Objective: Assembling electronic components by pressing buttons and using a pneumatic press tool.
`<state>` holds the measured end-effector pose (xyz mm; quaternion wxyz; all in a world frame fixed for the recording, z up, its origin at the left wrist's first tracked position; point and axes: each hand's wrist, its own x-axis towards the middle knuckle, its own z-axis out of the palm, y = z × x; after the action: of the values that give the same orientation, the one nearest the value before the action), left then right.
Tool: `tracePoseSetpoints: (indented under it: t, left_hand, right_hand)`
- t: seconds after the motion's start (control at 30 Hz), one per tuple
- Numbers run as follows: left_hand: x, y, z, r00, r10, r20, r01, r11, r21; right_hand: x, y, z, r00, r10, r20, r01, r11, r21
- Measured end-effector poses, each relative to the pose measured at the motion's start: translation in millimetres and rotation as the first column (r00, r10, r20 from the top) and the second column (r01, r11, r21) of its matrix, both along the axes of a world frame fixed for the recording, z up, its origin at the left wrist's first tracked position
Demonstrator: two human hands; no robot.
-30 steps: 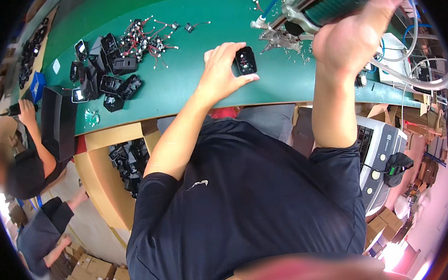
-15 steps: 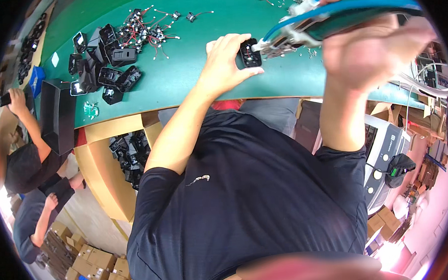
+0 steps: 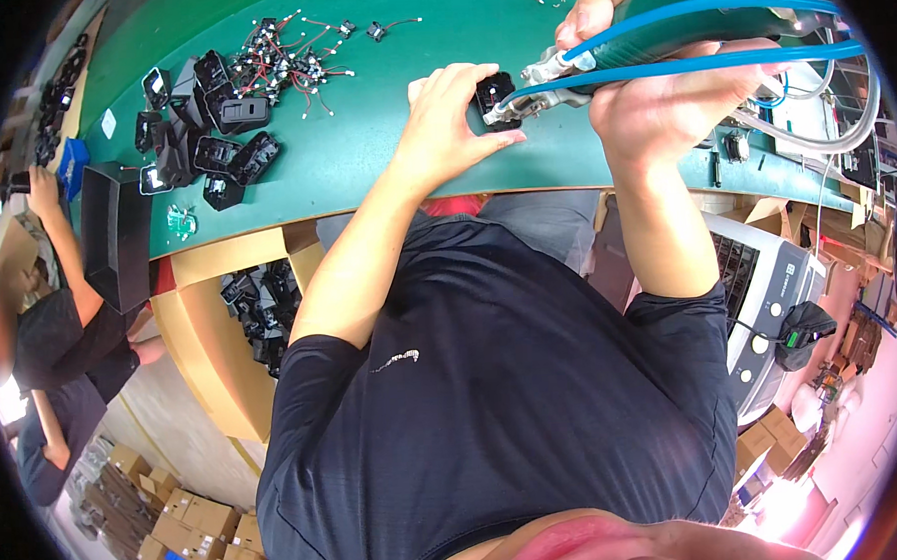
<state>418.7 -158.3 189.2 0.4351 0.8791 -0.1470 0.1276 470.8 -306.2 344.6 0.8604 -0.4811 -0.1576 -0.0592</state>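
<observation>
My left hand (image 3: 449,125) holds a small black plastic housing (image 3: 495,90) against the green bench, thumb on its near edge and fingers at its far edge. My right hand (image 3: 652,116) is wrapped round a dark hand-held tool with blue hoses (image 3: 649,63). The tool's metal front end (image 3: 541,98) reaches over the housing and hides part of its inside. Whether the tip touches it, I cannot tell. Beyond the tool, another person's hand (image 3: 593,11) is close to its metal fittings.
A heap of black housings (image 3: 246,114) and a tangle of small parts with red and black wires (image 3: 284,62) lie at the left. Below the bench edge stands a cardboard box (image 3: 206,341) of black parts. A grey-white machine (image 3: 780,296) is at right; people work at far left.
My right hand and the tool have shifted left, bringing the metal front end over the housing. The other person's hand has also come left and nearer. My left hand keeps its hold.
</observation>
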Motion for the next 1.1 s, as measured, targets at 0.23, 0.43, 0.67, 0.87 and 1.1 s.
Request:
tracePoseSetpoints:
  t: [0.23, 0.43, 0.67, 0.87, 1.1]
  left_hand:
    - [0.8, 0.3, 0.8, 1.000, -0.007, -0.004, 0.007, 1.000, 0.006]
    - [1.0, 1.0, 2.0, 1.000, -0.005, -0.014, 0.005, 1.000, 0.002]
    - [1.2, 1.4, 2.7, 1.000, -0.019, -0.004, 0.019, 1.000, -0.005]
    - [3.7, -0.5, 5.2, 1.000, -0.018, 0.014, 0.019, 0.999, -0.047]
    - [1.5, 2.0, 2.7, 0.999, -0.050, -0.022, 0.050, 0.999, 0.004]
  right_hand:
    - [8.3, -16.1, -13.3, 0.990, 0.136, 0.038, -0.138, 0.989, 0.052]
    - [13.1, -26.7, -33.0, 0.972, 0.213, 0.102, -0.218, 0.975, 0.042]
    - [17.6, -25.8, -28.3, 0.966, 0.167, 0.199, -0.143, 0.981, -0.127]
    - [0.9, -7.0, -28.9, 0.999, 0.036, 0.037, -0.039, 0.997, 0.069]
    - [11.1, 0.3, 47.0, 0.947, 0.016, 0.321, -0.009, 1.000, -0.022]
